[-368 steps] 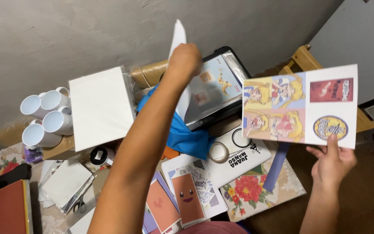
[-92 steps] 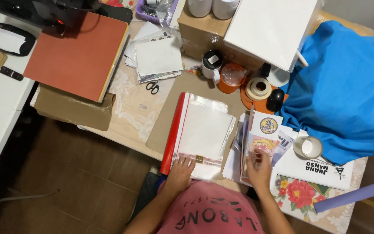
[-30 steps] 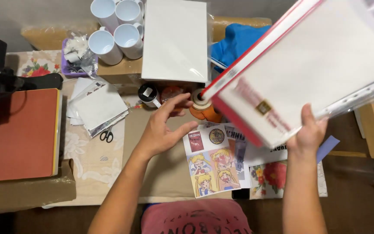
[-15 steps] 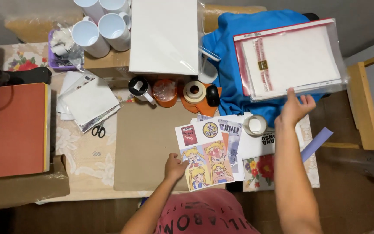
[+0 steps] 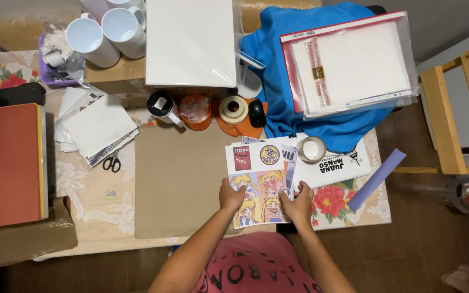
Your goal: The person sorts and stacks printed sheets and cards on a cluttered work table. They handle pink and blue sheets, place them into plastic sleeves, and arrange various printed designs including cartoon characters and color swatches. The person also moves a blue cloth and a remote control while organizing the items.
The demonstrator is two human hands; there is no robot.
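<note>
Hands come together on a printed sheet (image 5: 259, 182) with cartoon pictures, near the front edge of the table (image 5: 93, 201). Seen from the head camera, the left hand (image 5: 232, 195) pinches the sheet's left near side, thumb on top. The right hand (image 5: 298, 205) pinches the right near side. Both hands are closed on the sheet, a little apart from each other.

The sheet lies partly on a brown paper mat (image 5: 177, 179) and partly over other printed papers (image 5: 332, 165). A tape roll (image 5: 311, 149) sits on those papers, just right of the sheet's far corner. A purple strip (image 5: 376, 179) lies farther right.

Far from the hands, a blue cloth (image 5: 294, 81) carries a clear packet of white paper (image 5: 354, 65) with a red edge. A white box (image 5: 191, 43) stands left of the cloth, and white mugs (image 5: 104, 30) stand left of the box. Small pots and a tape ring (image 5: 233, 108) sit in a row near the box. Scissors (image 5: 112, 161) lie on the left by loose white papers (image 5: 96, 127). A red board (image 5: 4, 165) fills the far left side.
</note>
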